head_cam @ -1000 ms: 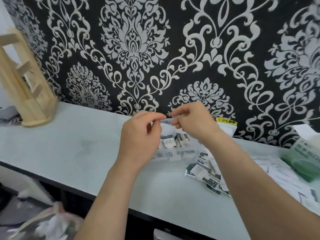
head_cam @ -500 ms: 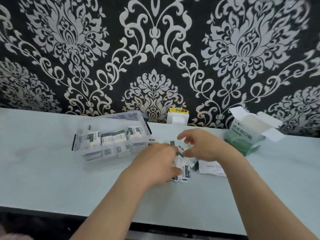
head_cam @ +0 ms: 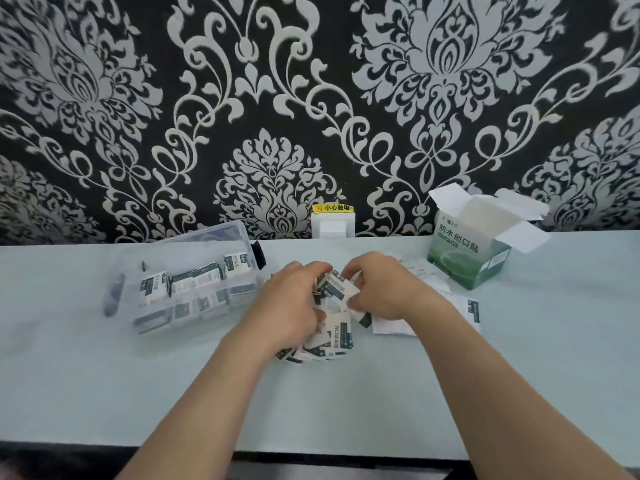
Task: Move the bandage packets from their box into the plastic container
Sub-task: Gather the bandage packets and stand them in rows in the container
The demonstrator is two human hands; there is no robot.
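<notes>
Far left, toward the wall: a clear plastic container (head_cam: pixel 207 237) stands on the pale table (head_cam: pixel 346 403), its lid off or open. Inside it, filed packets (head_cam: pixel 194 278) stand on edge in rows, with more showing through the near wall.

Left of centre: the left hand (head_cam: pixel 294 306) lies knuckles-up on the heap of bandage packets (head_cam: pixel 334 330). Its fingers are curled round the heap's left edge and grasp the packets there.

Centre: the heap itself lies on the table between the two hands, well apart from the container and just right of it. The packets are white with dark green print and overlap at many angles.

Right of centre: the right hand (head_cam: pixel 381 292) meets the left over the heap. Its thumb and bent fingers pinch the top packet (head_cam: pixel 337 287), which is tilted.

Right: loose packets (head_cam: pixel 467 310) lie flat beside the right wrist.

Far right: the green and white box (head_cam: pixel 467 258) stands near the wall with its flaps open.

Behind: a white socket (head_cam: pixel 332 228) with a yellow label sits on black and silver wallpaper (head_cam: pixel 277 98).
</notes>
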